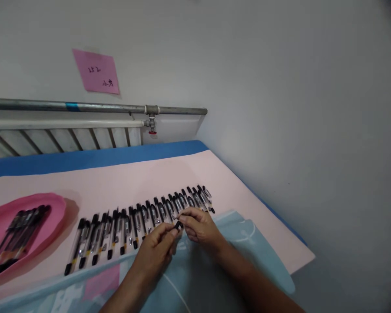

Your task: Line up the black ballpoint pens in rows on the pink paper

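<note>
My left hand is closed, thumb and fingers pinching a small black pen part. Close against it, my right hand is also closed, its fingertips pinched at the upper end of that part. Whether anything smaller sits between the right fingertips is hidden. Just beyond both hands runs a long row of pens with clear barrels and black ends. Black clip caps and small silvery pieces lie among them. The row slants up and away to the right.
A pink plate with several black-ended pens stands at the left. Pale pink sheeting covers the blue tabletop, and light blue cloth lies under my forearms. Walls bound the back and right; a pipe and radiator run behind.
</note>
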A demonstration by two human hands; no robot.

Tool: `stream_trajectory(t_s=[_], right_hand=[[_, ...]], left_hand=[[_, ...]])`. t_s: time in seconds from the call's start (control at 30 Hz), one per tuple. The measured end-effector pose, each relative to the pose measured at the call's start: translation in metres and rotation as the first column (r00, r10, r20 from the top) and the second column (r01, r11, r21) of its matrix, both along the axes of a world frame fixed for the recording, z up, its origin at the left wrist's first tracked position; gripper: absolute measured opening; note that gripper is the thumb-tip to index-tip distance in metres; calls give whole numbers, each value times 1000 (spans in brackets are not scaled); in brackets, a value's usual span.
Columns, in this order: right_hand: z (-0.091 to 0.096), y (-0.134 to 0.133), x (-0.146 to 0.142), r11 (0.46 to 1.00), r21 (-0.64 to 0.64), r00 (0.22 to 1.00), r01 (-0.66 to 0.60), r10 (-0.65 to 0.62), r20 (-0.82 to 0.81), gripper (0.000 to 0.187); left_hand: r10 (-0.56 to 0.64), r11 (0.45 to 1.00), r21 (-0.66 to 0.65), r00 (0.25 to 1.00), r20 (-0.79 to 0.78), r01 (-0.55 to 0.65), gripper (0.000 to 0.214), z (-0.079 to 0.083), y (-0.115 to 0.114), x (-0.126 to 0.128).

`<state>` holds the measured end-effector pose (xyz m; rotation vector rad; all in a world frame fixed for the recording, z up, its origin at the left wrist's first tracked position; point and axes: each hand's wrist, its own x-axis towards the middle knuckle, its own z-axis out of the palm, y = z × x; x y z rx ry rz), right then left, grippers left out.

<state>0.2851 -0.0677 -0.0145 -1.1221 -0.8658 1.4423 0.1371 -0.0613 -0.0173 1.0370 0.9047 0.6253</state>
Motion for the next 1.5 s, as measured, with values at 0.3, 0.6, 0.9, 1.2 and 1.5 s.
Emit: stream_trajectory(t_s=[0.3, 0.6, 0.9, 1.2, 1.5], right_hand=[[0, 0, -3, 997, -35, 995, 62, -64, -71, 22], [1, 0, 2, 995, -43, 996, 89, -90, -26, 15], [3, 4, 3, 975, -37, 966, 221, -224, -129, 13], [11, 11, 36, 860, -26, 809, 510, -490, -324, 21], [4, 0, -13, 998, -60, 999, 31, -30, 19, 14]], left_hand=[[-24, 994, -105, 1000, -2, 24, 33, 5, -2, 1], [5, 984, -178, 1000, 5, -3, 33, 13, -2, -1], [-87, 985, -154, 996, -33, 81, 29, 14, 0, -2], [52, 974, -227, 992, 119, -24, 24, 9, 5, -9], [130, 958, -273, 982, 136, -89, 28, 7, 0, -2]])
